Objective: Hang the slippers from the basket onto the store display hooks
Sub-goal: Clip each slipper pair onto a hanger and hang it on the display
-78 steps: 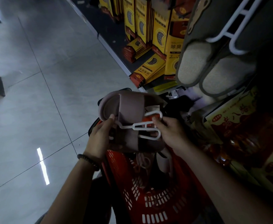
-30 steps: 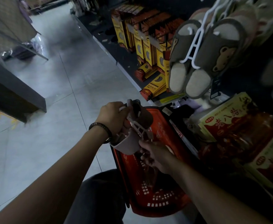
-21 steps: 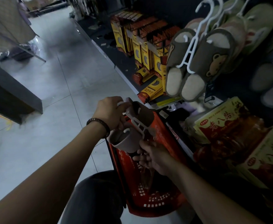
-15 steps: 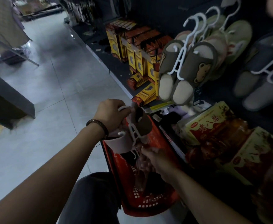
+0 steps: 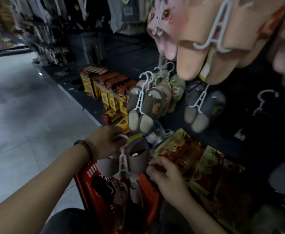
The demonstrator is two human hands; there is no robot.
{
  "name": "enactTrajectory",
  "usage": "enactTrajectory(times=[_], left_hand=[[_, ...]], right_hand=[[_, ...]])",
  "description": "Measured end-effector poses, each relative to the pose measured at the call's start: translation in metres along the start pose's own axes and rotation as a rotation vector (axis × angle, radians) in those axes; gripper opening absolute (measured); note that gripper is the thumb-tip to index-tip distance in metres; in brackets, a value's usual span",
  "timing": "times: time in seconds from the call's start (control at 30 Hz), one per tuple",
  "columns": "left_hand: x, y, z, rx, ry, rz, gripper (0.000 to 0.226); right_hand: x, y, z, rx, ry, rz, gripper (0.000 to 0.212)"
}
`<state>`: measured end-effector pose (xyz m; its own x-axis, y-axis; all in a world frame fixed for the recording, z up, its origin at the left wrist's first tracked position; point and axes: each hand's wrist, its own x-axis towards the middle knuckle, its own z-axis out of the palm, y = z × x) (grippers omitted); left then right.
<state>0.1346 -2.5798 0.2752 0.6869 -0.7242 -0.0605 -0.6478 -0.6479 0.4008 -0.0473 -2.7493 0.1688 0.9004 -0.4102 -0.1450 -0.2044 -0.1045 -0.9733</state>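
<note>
My left hand grips the top hook of a white plastic hanger that carries a mauve pair of slippers, held upright above the red basket. My right hand is beside the right slipper with its fingers curled at the slipper's edge. More slippers on hangers lie in the basket. On the dark display wall hang a brown bear pair, a grey pair and big pink pairs close to the camera. An empty white hanger hangs to the right.
Yellow and orange boxes line the low shelf along the aisle. Red and yellow packages lie on the shelf right of the basket. Grey tiled floor spreads to the left. My dark trouser knee is below the basket.
The view has tilted up, showing more of the display wall. My left hand has raised the mauve pair so it hangs upright. My right hand has come up out of the basket to the slipper's side.
</note>
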Motion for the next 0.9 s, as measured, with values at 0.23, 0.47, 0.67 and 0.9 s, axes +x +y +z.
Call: enactTrajectory(times=[0.23,0.47,0.67,0.9], left_hand=[[0.012,0.078,0.006,-0.121,0.011,0.274,0.016],[0.029,0.149,0.031,-0.176,-0.058,0.490,0.014],[0.051,0.194,0.056,-0.350,-0.001,0.469,0.006],[0.096,0.239,0.085,-0.505,0.083,0.374,0.016]], right_hand=[[-0.033,-0.051,-0.044,-0.439,0.263,-0.379,0.030],[-0.033,-0.044,-0.097,-0.639,0.475,-0.423,0.007],[-0.034,-0.034,-0.144,-0.664,0.590,-0.363,0.015],[-0.023,-0.024,-0.192,-0.493,0.731,-0.361,0.022]])
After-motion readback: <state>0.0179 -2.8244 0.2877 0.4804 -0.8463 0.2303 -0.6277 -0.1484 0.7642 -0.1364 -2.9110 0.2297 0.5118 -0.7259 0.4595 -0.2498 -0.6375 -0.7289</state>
